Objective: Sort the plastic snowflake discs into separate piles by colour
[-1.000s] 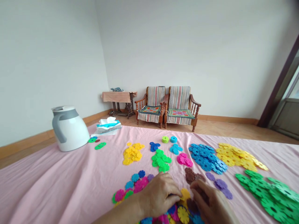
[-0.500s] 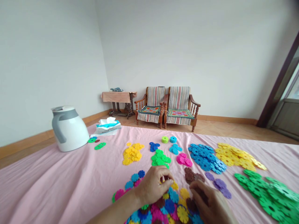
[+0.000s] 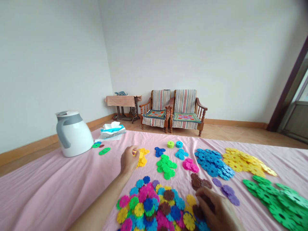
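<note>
My left hand (image 3: pixel 130 159) reaches over the left side of the small heap of yellow snowflake discs (image 3: pixel 142 158), fingers bent together; whatever is at its fingertips is hidden. My right hand (image 3: pixel 216 207) rests curled at the right edge of the mixed pile of snowflake discs (image 3: pixel 154 205), just below the small brown heap (image 3: pixel 199 182). A brown disc (image 3: pixel 197 211) lies against its fingers, and I cannot tell whether it is gripped. The mixed pile holds pink, blue, green, yellow and brown discs.
Beyond the pile lie green (image 3: pixel 166 166), pink (image 3: pixel 191 165), dark blue (image 3: pixel 159 151) and purple (image 3: pixel 227 192) heaps. Larger blue (image 3: pixel 213 162), yellow (image 3: pixel 247 162) and green (image 3: pixel 276 200) heaps spread at right. A white jug (image 3: pixel 77 136) and tissue pack (image 3: pixel 113 131) stand at left.
My left hand has moved from above the mixed pile, left and away from me, to the small yellow heap. My right hand has stayed almost in place.
</note>
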A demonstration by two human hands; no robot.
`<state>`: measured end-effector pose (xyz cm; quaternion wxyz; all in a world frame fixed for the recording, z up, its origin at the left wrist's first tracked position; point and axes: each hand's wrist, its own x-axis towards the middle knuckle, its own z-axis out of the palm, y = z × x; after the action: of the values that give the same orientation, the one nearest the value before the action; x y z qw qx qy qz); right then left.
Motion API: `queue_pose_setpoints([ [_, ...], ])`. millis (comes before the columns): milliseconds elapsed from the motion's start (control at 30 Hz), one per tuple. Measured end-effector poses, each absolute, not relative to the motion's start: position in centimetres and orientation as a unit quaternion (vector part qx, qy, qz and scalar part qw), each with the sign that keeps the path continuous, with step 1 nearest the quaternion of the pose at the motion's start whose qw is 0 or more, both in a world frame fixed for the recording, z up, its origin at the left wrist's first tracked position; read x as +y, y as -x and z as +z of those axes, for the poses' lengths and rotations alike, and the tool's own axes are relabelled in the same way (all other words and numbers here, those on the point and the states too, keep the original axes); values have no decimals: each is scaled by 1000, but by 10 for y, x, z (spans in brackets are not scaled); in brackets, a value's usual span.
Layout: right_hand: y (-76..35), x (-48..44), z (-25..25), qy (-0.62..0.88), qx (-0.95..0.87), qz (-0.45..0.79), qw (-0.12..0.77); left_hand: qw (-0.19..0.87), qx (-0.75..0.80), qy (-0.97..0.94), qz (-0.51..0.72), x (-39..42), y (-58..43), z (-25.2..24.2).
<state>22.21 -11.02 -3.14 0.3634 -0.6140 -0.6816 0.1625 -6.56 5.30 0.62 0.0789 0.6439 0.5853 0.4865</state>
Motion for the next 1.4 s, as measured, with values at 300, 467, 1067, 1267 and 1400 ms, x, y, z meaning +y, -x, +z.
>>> queue_pose_setpoints([
  [300,-227,-111,-39,647,-695,136,282,214,410,-805,372,16,15,12],
  [467,-231,-111,-39,619,-722,181,250,251,267,-899,241,-28,-16,21],
  [1067,-235,-102,-52,624,-649,196,388,140,172,-969,113,-32,-51,16],
  [1267,-235,-104,-48,620,-653,200,386,190,206,-951,132,-34,-54,12],
  [1400,-235,-103,-49,621,-654,194,387,250,248,-922,160,-36,-53,12],
])
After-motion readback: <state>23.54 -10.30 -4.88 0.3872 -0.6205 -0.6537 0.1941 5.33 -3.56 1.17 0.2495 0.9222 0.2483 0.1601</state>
